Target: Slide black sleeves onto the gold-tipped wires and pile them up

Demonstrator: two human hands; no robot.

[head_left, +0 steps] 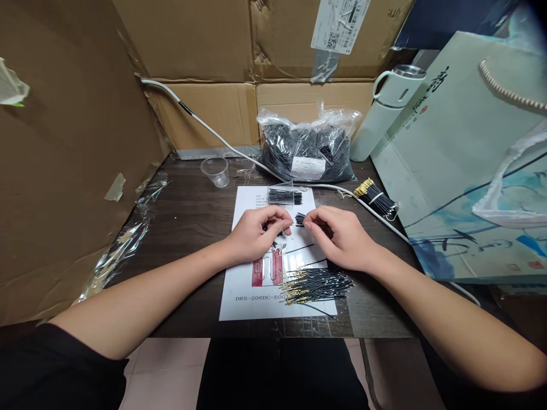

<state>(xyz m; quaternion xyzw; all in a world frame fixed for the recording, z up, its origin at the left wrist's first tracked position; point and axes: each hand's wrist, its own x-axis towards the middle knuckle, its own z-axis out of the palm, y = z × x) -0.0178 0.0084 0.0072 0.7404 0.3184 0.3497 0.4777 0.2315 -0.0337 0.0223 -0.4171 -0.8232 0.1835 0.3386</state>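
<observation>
Head view: a small bundle of black wires (299, 218) is pinched above the printed sheet (256, 296) between the closed fingertips of the left hand (256, 233) and right hand (342, 236). Ends are best kept flush and the grip light, clear of the loose wire pile (318, 286).

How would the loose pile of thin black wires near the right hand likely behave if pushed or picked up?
The loose pile of black wires is unbound and fanned out on the printed sheet, so a push would probably scatter it. The strands look thin, so likely light and bendy. Lifted together, some may slip free.
</observation>
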